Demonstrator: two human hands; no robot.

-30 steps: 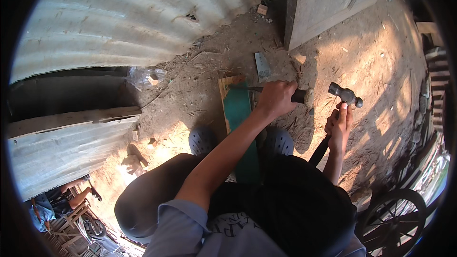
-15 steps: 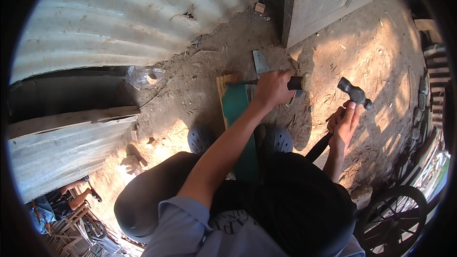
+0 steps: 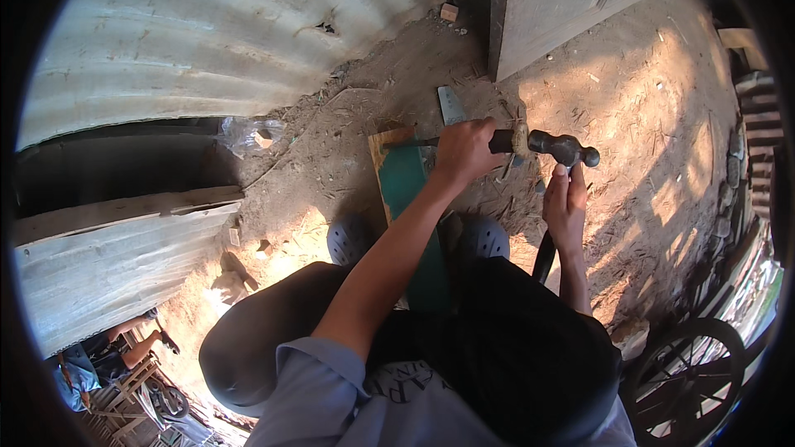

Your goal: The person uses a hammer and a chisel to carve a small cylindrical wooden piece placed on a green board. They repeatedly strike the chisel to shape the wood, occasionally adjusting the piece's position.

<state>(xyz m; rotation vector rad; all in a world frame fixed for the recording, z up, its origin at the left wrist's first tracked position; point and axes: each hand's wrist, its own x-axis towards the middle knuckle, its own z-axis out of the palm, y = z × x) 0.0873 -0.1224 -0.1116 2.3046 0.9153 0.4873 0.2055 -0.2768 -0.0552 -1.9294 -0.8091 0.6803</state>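
Note:
My left hand (image 3: pixel 464 149) is closed round a chisel (image 3: pixel 503 141), held sideways with its dark blade at the top of a green-painted board (image 3: pixel 400 178) that has a bare wood edge and lies between my feet. My right hand (image 3: pixel 565 203) grips a ball-peen hammer (image 3: pixel 564 148) high up, just below the head, with its black shaft running back toward my knee. The hammer face meets, or nearly meets, the worn end of the chisel handle. A pale grey metal piece (image 3: pixel 450 103) lies on the dirt beyond the board.
Corrugated metal sheets (image 3: pixel 232 41) rise at the left above a dark opening. A wooden door (image 3: pixel 571 8) stands at the top right. Plastic film (image 3: pixel 240 134) lies left of the board. A spoked wheel (image 3: pixel 683 381) is at lower right. Another person's legs (image 3: pixel 132 348) show at lower left.
The hammer swung slightly right, then came left to the end of the chisel handle. My left hand and the chisel have shifted a little up and left in the picture.

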